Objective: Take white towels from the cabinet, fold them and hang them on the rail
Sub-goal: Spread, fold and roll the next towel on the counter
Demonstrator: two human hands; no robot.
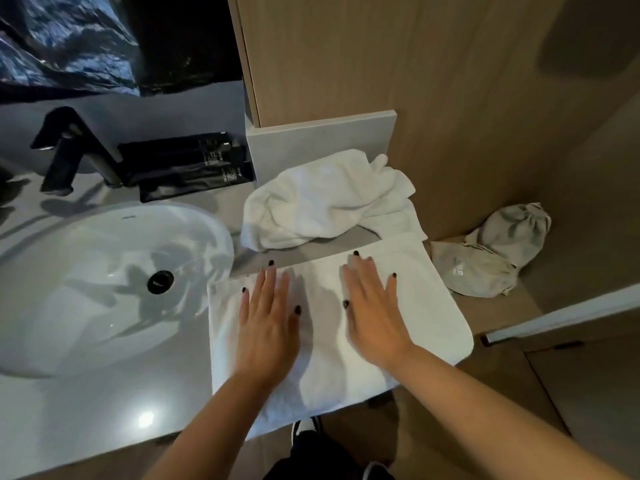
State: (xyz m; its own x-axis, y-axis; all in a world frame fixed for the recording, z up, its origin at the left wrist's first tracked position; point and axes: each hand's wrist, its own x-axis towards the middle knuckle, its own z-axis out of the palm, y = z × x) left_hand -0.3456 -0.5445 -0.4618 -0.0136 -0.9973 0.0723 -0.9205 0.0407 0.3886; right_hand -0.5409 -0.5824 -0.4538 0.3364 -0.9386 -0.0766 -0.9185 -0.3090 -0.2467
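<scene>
A: Flat towel (408, 299) first. White, spread on the counter (104, 403) right of the sink (104, 278); near edge and right corner hang off the counter's front and side. Looks folded at least once, though I can't count layers.

B: Hands?

A: Both on top of it, palms down, fingers straight. Left hand (266, 327) on the left half, right hand (374, 317) on the right half. Neither curls round the cloth; they press flat, nothing pinched or clasped. My read: smoothing, or setting a crease.

B: So the towel sits under the palms, not in a grasp.

A: Correct. Bare cloth shows between the two hands and runs out past the right hand toward the rounded corner.

B: Second towel?

A: Crumpled towel (329, 199) behind the flat one, against the wooden cabinet (346, 57), unfolded, apart from both hands.

B: Progress?

A: Judging from the layout: towels are out, one is mid-fold, one is untouched. No rail in view, so hanging appears not yet done.

B: Surroundings?

A: Black tap (65, 150), dark tray (180, 168) behind the sink, grey cloth bags (491, 251) on a lower ledge to the right.
</scene>
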